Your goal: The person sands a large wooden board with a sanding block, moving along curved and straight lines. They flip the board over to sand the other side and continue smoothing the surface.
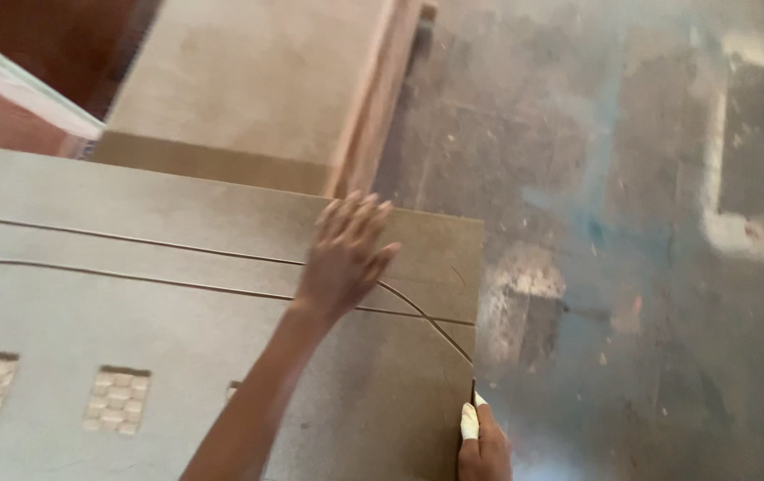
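Observation:
A large grey-brown board (133,303) lies flat before me, cut with long curved grooves (177,285) and set with small textured square insets (117,401). My left hand (345,258) rests palm down on the board near its far right corner, fingers spread, with the arm reaching up from the lower middle. My right hand (482,445) is at the board's right edge near the bottom of the view, with white tape around one finger. It is closed on a thin dark tool (474,394) whose tip touches the board's edge.
A second brown board (248,89) with a reddish wooden strip (373,116) along its side lies beyond the first. To the right is stained concrete floor (631,223) with a pale painted mark (738,232). A pale strip (17,85) crosses the top left.

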